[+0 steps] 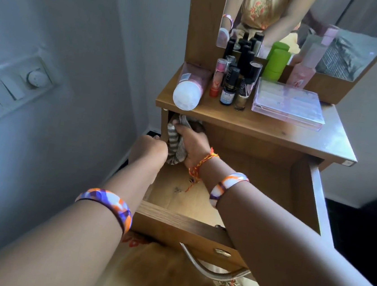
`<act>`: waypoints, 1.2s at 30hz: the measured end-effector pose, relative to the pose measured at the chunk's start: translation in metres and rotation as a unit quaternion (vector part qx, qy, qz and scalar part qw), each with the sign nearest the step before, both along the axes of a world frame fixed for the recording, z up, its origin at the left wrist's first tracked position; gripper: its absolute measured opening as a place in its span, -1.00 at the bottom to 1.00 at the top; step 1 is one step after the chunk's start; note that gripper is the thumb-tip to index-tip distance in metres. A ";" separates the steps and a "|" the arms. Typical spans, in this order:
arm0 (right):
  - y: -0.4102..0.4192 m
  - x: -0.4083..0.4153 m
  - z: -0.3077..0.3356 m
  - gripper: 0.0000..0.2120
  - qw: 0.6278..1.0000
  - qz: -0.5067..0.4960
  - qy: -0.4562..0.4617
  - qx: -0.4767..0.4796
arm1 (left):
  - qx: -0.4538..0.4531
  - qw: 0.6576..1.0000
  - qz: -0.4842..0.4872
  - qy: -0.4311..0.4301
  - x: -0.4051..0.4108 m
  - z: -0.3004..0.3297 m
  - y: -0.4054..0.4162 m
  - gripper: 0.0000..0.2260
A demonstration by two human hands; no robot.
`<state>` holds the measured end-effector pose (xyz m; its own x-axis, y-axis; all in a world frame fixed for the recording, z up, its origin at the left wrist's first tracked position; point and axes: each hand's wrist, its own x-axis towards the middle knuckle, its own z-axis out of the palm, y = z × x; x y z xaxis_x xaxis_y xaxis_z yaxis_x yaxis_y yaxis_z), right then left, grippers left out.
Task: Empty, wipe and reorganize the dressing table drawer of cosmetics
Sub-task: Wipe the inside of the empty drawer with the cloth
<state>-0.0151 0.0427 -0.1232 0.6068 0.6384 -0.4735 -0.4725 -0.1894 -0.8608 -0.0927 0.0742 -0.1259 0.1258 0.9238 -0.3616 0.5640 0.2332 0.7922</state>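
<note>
The wooden drawer of the dressing table is pulled out, and its floor shows bare wood. My right hand presses a striped grey cloth into the drawer's far left corner, under the tabletop. My left hand is closed on the drawer's left wall beside the cloth. The cosmetics stand on the tabletop: a white-capped pink tube, several small dark bottles, a green container, a tall pink bottle and a clear pink case.
A mirror rises behind the cosmetics. A wall with a switch panel is close on the left. The drawer's metal handle juts toward me above my lap.
</note>
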 end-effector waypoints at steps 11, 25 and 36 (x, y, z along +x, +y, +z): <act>-0.068 0.016 -0.004 -0.79 0.951 0.202 -0.233 -0.004 | -0.051 0.993 0.052 -0.092 -0.002 0.003 -0.002 -0.65; -0.055 0.005 0.009 -0.60 0.761 0.281 -0.584 -0.022 | 0.039 0.999 -0.017 0.020 -0.002 0.005 -0.008 -0.64; -0.070 0.084 -0.019 -0.64 0.161 0.367 -0.848 -0.348 | 0.184 0.950 -0.118 0.224 0.005 -0.012 -0.013 -0.60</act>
